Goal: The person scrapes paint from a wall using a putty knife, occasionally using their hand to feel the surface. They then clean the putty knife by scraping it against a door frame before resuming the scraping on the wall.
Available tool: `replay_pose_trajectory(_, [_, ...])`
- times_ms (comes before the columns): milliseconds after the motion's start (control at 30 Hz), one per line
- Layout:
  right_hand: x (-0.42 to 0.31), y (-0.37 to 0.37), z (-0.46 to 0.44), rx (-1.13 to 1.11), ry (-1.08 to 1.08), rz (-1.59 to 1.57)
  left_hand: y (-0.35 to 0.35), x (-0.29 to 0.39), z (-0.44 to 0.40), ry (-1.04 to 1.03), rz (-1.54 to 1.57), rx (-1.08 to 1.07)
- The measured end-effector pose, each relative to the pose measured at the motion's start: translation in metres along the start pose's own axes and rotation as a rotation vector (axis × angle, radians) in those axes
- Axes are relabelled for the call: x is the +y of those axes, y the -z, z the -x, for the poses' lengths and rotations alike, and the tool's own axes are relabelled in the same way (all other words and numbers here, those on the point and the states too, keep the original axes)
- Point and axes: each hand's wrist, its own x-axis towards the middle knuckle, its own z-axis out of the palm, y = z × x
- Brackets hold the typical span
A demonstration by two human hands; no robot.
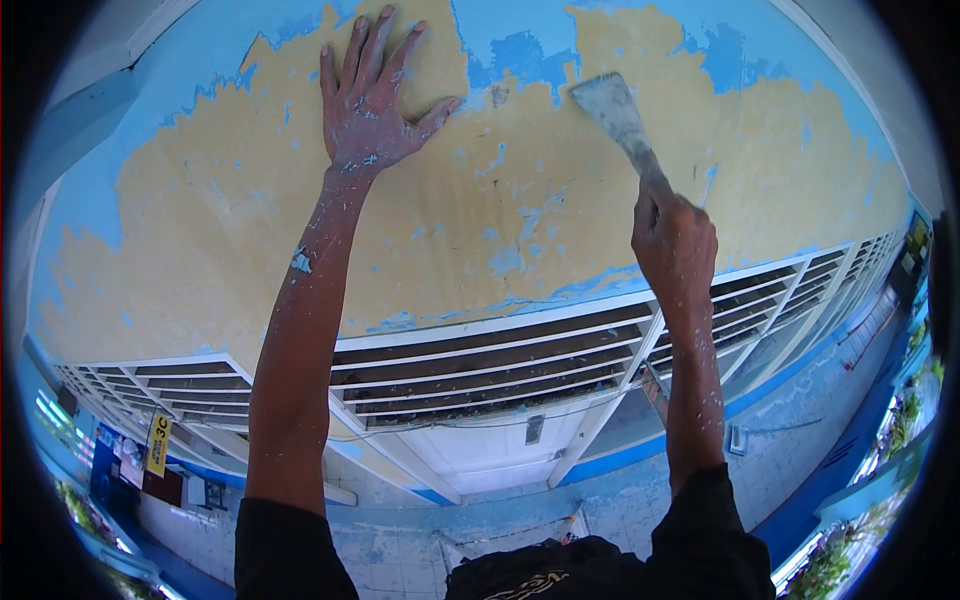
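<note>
My left hand (372,115) lies flat against the wall with its fingers spread, and small paint flakes stick to its back and the forearm. To the right, my right hand (675,240) is closed round the handle of a scraper (612,108). The scraper's wide blade points up and left, at the ragged edge of the blue paint (520,58). Below that edge the wall (450,220) shows a yellowish surface with scattered blue patches.
White slatted louvres (490,370) run along the wall's lower edge, above a white door (495,450). A yellow sign (157,444) hangs at the lower left. Far below is a tiled floor (790,470), with plants (820,570) at the lower right.
</note>
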Motion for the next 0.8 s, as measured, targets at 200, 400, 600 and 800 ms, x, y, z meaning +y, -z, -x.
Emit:
replay_pose_trajectory(200, [-0.007, 0.003, -0.032, 0.051, 0.055, 0.013, -0.001, 0.001, -0.003, 0.008, -0.022, -0.002])
replay_pose_trajectory(400, [0.003, 0.002, -0.013, 0.035, 0.041, -0.036, 0.002, 0.003, -0.006, -0.011, -0.007, 0.031])
replay_pose_trajectory(600, [-0.012, 0.007, -0.059, 0.055, 0.042, -0.054, 0.001, 0.001, -0.005, 0.0, -0.017, 0.002])
replay_pose_trajectory(800, [-0.006, 0.007, -0.022, 0.041, 0.017, -0.022, -0.001, 0.0, -0.004, -0.006, -0.01, 0.035])
